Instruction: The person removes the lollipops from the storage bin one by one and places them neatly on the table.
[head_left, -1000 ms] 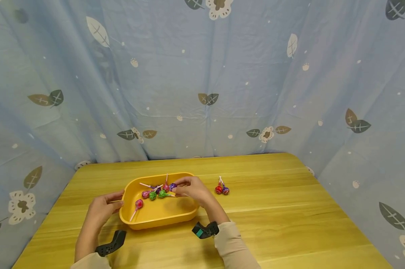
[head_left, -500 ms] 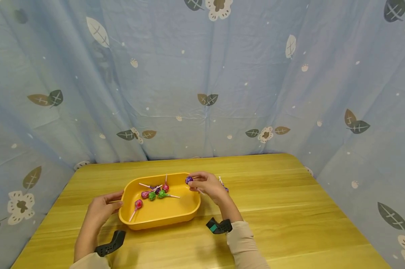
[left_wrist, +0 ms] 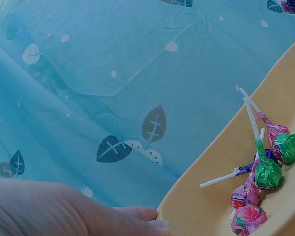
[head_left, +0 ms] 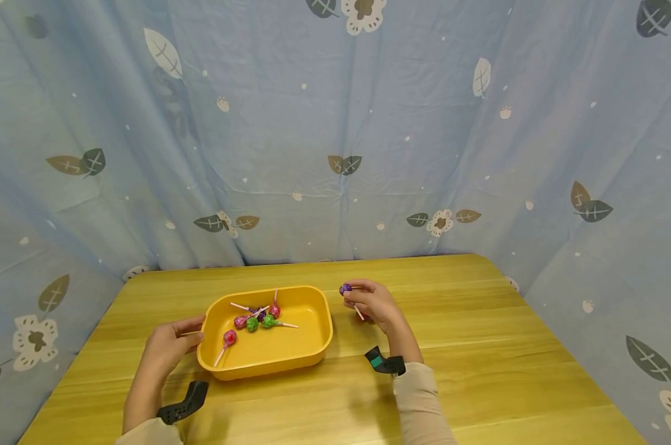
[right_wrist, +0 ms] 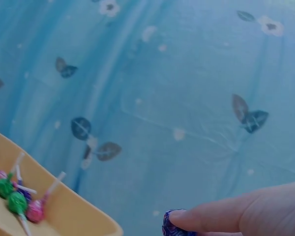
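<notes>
My right hand [head_left: 375,304] pinches a purple-wrapped lollipop [head_left: 344,289] above the table, just right of the yellow tray [head_left: 268,366]. Its white stick slants down below the fingers. In the right wrist view, the thumb lies against the purple wrapper [right_wrist: 174,225]. Partly hidden behind this hand, something red [head_left: 367,318] shows on the table. My left hand [head_left: 167,347] touches the tray's left end with extended fingers and thumb. Inside the tray lie several lollipops, among them a green one [head_left: 269,321], a pink one [head_left: 230,337] and a purple one [left_wrist: 271,155].
The wooden table [head_left: 452,371] stretches to the right of the tray. A blue patterned curtain [head_left: 290,123] hangs along its back edge and sides. Each wrist wears a black camera mount, the left one [head_left: 185,405] close to the tray's front left corner.
My right hand has lifted the purple lollipop out of the tray and carried it right, past the rim. It now covers most of the two lollipops on the table. The left hand stays put.
</notes>
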Demonstrator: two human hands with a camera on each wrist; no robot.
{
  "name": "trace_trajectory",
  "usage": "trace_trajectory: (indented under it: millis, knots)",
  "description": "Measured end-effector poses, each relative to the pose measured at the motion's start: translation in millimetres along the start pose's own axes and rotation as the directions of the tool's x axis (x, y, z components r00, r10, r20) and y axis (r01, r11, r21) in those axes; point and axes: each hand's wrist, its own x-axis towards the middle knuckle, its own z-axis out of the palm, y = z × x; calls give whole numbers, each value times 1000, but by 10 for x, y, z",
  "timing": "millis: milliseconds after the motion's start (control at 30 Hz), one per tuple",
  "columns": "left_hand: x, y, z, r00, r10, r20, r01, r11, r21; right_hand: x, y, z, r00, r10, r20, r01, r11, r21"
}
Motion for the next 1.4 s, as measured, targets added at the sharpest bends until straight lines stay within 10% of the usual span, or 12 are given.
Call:
trace_trajectory:
  millis: [1400]
  knots:
    - [12,-9,11,1000,-10,-5,10,1000,4,-25,317,-834,955,35,-295,20,983,181]
